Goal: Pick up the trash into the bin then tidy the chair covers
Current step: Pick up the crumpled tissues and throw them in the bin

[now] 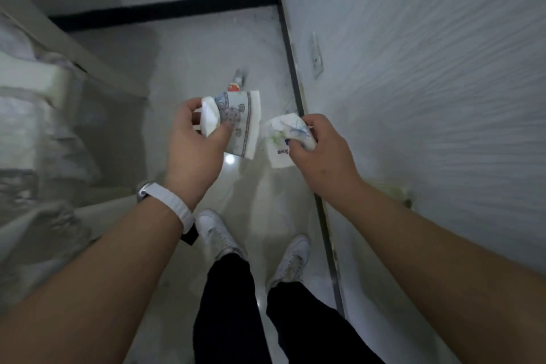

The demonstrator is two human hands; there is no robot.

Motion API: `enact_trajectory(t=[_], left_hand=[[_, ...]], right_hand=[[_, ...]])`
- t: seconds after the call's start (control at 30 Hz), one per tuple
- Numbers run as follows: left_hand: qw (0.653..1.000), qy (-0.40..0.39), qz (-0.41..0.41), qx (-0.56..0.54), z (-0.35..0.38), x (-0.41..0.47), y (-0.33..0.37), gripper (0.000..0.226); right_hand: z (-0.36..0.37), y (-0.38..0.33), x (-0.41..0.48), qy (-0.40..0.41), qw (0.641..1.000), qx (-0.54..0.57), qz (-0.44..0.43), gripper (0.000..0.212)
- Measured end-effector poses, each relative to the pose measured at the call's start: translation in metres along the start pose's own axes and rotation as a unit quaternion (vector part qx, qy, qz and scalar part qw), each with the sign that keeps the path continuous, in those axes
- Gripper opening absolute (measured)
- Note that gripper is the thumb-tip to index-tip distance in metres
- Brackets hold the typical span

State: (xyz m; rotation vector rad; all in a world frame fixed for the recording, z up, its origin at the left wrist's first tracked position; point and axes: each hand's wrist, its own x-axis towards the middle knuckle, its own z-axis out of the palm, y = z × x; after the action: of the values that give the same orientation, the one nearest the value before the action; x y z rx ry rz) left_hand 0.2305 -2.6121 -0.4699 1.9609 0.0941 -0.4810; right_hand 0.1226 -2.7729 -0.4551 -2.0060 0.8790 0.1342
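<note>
My left hand (pixel 195 139) grips a white paper napkin with a grey-blue printed pattern (pixel 242 121), thumb pressed on its face. My right hand (pixel 317 146) holds a crumpled white paper wrapper with blue and green scribbles (pixel 279 142). Both pieces of trash hang above the pale floor in front of my feet. On the floor beyond them lies another small piece of litter with a red patch (pixel 236 83). No bin is in view. At the left, a chair with a whitish cover (pixel 35 115) is blurred.
A white textured wall (pixel 428 83) runs close along my right, with a wall socket (pixel 316 56) low down. A dark skirting strip (pixel 165 10) marks the far corner. My white shoes (pixel 218 233) stand on the glossy floor in a narrow passage.
</note>
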Motion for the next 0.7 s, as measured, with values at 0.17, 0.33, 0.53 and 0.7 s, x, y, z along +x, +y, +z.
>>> enact_trajectory(t=[0.17,0.33,0.53,0.7], left_hand=[[0.998,0.028,0.013,-0.053,-0.050,-0.037,0.080,0.036],[0.995,0.016,0.032,-0.088,-0.081,-0.049,0.130,0.038],[0.993,-0.002,0.055,-0.108,-0.124,-0.042,0.165,0.041],[0.991,0.033,0.053,-0.116,-0.171,-0.037,0.181,0.041]], right_hand=[[-0.047,-0.082,-0.031,0.019,0.999,0.020,-0.024,0.017],[-0.079,-0.148,-0.055,0.042,0.999,0.008,-0.028,0.019],[-0.092,-0.211,-0.068,0.051,0.997,-0.031,-0.040,0.016],[-0.093,-0.257,-0.067,0.044,0.997,-0.022,-0.055,0.014]])
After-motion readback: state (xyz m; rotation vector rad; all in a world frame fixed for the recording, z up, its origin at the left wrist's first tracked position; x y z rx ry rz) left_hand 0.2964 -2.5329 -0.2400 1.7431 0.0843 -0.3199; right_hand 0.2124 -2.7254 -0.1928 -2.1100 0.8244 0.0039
